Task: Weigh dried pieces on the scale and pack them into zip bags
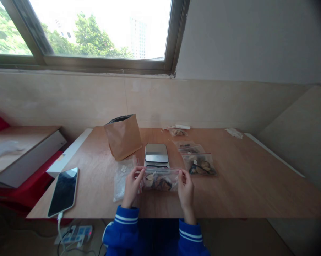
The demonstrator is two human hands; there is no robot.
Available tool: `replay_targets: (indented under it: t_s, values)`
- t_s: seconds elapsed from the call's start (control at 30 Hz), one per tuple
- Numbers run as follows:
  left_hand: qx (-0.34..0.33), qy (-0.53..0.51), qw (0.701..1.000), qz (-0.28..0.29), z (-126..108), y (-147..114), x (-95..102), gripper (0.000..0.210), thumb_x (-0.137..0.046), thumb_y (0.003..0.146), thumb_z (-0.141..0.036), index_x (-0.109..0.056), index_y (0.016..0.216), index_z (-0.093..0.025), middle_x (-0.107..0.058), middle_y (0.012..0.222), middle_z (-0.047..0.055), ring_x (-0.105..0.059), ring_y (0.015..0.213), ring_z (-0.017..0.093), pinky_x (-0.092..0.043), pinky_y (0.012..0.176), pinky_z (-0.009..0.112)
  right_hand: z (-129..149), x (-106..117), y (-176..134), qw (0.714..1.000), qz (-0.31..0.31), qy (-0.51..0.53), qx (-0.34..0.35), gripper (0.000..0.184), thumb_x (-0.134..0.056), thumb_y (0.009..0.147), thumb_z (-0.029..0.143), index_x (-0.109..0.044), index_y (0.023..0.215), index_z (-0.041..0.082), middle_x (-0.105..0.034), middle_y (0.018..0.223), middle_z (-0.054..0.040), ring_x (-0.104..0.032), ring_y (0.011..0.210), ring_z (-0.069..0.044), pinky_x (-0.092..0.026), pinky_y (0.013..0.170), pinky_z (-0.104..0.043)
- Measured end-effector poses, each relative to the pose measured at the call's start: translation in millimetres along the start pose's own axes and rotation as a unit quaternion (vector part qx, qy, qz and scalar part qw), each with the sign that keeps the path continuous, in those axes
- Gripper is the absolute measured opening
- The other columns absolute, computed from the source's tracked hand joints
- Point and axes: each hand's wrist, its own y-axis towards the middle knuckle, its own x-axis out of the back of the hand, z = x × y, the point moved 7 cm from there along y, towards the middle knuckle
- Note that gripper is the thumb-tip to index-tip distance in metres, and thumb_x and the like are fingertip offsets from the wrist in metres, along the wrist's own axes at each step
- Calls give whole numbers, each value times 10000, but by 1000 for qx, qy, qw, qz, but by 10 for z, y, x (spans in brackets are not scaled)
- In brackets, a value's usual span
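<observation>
Between my two hands is a clear zip bag (pixel 160 182) with dark and pale dried pieces inside, its reddish seal strip at the top. My left hand (pixel 134 183) pinches the bag's upper left corner, and my right hand (pixel 186 185) grips the upper right corner. Just behind the bag stands a small digital scale (pixel 156 153) with a shiny bare plate; the bag covers part of its front. Beside my left hand lie empty-looking clear zip bags (pixel 119 185). Off to the right of the scale, several filled zip bags (pixel 201 166) overlap in a row.
An upright brown paper pouch (pixel 124 138) stands open at the back left. A smartphone (pixel 64 192) with a charging cable lies near the left edge. Along the wall are another small bag (pixel 178 132) and a crumpled white piece (pixel 234 133). A power strip (pixel 80 233) sits below the table.
</observation>
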Motion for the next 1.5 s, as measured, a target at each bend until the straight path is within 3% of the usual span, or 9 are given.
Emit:
replay_targets:
  t_s: [0.2, 0.37, 0.53, 0.8, 1.03, 1.23, 1.4, 1.5]
  values:
    - [-9, 28, 999, -37, 38, -18, 18, 360, -628, 789, -505, -665, 887, -161, -651, 872, 65, -624, 739, 181, -495, 584, 254, 61, 4, -15, 998, -4, -57, 41, 425, -509, 864, 564, -648, 901, 163, -712, 865, -104, -647, 788, -231, -504, 746, -350]
    - [-14, 37, 997, -59, 8, -5, -26, 341, -605, 803, -499, -633, 876, -167, -629, 860, 52, -605, 728, 172, -471, 610, 262, 51, -38, 5, 999, 10, -28, 14, 397, -495, 881, 538, -632, 914, 167, -716, 908, -112, -660, 867, -242, -499, 813, -370]
    - [32, -14, 999, -36, 20, 15, -71, 376, -613, 768, -540, -614, 847, -172, -628, 766, 29, -583, 699, 166, -438, 602, 251, -31, -129, 12, 993, 61, 79, -55, 343, -580, 843, 511, -617, 928, 180, -736, 900, -95, -686, 867, -223, -523, 806, -354]
    - [69, -93, 993, 12, 135, 41, -129, 414, -726, 683, -514, -674, 870, -148, -659, 773, 36, -592, 744, 172, -436, 670, 258, -162, -168, -7, 981, 65, 140, -116, 377, -700, 738, 527, -669, 879, 178, -735, 818, -59, -664, 721, -176, -517, 662, -274]
    - [58, -86, 995, 13, 186, 54, -98, 361, -732, 712, -480, -703, 855, -149, -679, 782, 43, -599, 752, 169, -442, 698, 258, -211, -128, 18, 983, 49, 128, -126, 392, -740, 687, 539, -705, 843, 182, -743, 839, -69, -680, 793, -202, -526, 749, -307]
    - [50, -90, 994, -31, 202, 42, -128, 377, -713, 725, -501, -682, 860, -150, -686, 814, 57, -615, 775, 181, -463, 725, 281, -187, -136, 14, 986, 31, 113, -117, 409, -730, 686, 564, -700, 834, 184, -740, 820, -69, -672, 752, -198, -530, 727, -313]
    - [45, -104, 994, 0, 147, 21, -159, 320, -710, 746, -459, -660, 836, -157, -642, 777, 23, -589, 747, 142, -453, 697, 235, -84, -160, -7, 981, 52, 148, -111, 359, -698, 737, 547, -666, 825, 200, -738, 841, -55, -671, 714, -174, -538, 692, -291]
    - [71, -114, 990, 34, 163, -13, -183, 328, -685, 769, -469, -640, 902, -173, -600, 747, -7, -540, 608, 92, -409, 547, 193, -59, -195, -22, 972, 83, 177, -129, 352, -704, 748, 523, -645, 880, 203, -745, 861, -58, -679, 726, -173, -542, 697, -293]
